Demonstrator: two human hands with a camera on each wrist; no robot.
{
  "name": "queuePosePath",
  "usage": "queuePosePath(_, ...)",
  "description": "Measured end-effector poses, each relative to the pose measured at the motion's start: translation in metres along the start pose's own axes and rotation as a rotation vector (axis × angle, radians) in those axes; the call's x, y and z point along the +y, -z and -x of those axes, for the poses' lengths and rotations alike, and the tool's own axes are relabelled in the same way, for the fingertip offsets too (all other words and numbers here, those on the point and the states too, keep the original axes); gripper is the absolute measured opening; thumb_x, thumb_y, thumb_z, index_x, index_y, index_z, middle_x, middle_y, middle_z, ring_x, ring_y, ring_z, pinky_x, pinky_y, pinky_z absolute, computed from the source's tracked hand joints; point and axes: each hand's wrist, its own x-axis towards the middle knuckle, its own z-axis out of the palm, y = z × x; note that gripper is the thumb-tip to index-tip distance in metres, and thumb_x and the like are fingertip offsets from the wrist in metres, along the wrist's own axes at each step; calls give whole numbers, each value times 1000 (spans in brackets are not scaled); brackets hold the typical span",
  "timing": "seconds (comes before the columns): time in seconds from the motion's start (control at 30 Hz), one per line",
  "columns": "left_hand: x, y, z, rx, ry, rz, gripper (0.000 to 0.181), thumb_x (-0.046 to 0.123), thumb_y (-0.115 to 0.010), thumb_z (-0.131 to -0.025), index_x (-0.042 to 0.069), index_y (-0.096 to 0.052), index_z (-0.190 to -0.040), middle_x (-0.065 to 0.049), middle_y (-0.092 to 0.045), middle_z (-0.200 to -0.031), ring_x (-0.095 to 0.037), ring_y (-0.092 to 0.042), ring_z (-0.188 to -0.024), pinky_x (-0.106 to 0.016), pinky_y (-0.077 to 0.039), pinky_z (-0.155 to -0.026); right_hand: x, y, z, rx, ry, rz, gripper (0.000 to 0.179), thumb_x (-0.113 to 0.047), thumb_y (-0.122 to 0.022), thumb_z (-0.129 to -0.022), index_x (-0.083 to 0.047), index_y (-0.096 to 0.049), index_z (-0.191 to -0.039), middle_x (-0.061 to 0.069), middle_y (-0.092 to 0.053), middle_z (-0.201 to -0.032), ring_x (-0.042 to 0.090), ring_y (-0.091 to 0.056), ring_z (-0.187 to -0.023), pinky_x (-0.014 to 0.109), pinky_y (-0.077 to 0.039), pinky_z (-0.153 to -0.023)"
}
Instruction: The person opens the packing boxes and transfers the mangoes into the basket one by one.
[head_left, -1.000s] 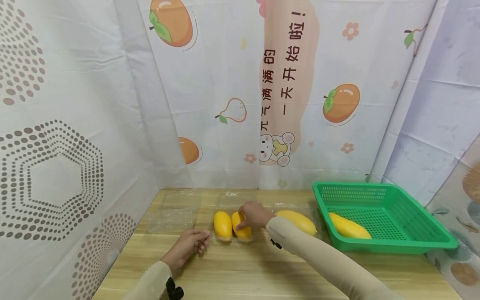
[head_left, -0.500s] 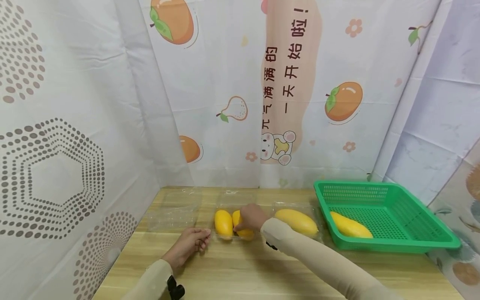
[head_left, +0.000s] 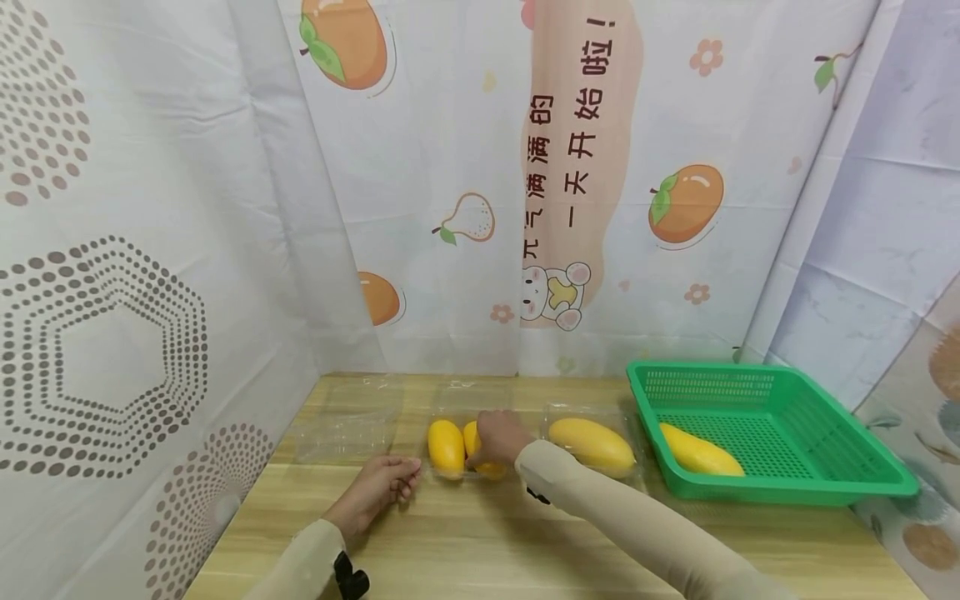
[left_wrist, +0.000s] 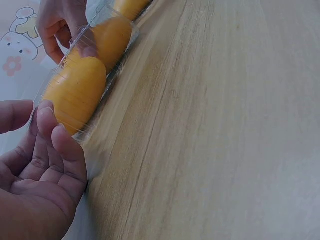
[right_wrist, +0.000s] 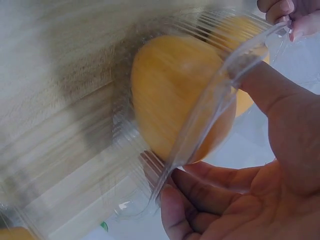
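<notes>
Two yellow mangoes lie side by side in a clear plastic box in the middle of the table. My right hand grips the right mango, its thumb reaching in between the two fruits and its fingers round the far side. That mango is partly covered by the hand in the head view. The left mango sits just beside it. My left hand pinches the box's near-left edge between thumb and fingertip, as the right wrist view shows; the other fingers are loosely curled.
To the left stands another clear plastic box. On the right, a large mango lies in a further clear box. A green basket at the far right holds one elongated yellow fruit. Curtains hang behind and at both sides.
My right hand has shifted slightly left and closed further over the right mango, covering more of it. The left hand has kept its place at the box's edge.
</notes>
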Motion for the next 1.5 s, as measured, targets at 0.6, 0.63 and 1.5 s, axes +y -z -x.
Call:
queuePosePath(0.6, 0, 1, 0, 10, -3, 1, 32, 20, -66, -102, -10, -65, -110, -7, -66, -85, -12, -56, -70, -25, -51, -65, 0, 15, 4, 109, 10, -167, 41, -31, -90, -72, -9, -55, -76, -1, -47, -67, 13, -41, -56, 26, -37, -50)
queuePosePath(0.63, 1, 1, 0, 10, -6, 0, 32, 21, -66, -102, -11, -65, -110, -7, -66, -85, -12, -56, -70, -25, -51, -65, -1, 17, 4, 113, 5, -180, 41, -31, -90, -72, -8, -57, -80, 0, -48, -68, 14, -42, -58, 27, -38, -51)
queuePosePath(1.5, 0, 2, 1, -2, -10, -10, 37, 22, -67, -101, -13, -64, -114, -7, -68, -87, -11, -57, -71, -24, -51, -66, -1, 4, 4, 188, -56, -296, 51, -32, -86, -77, 2, -69, -111, 4, -64, -87, 16, -53, -71, 30, -47, -61)
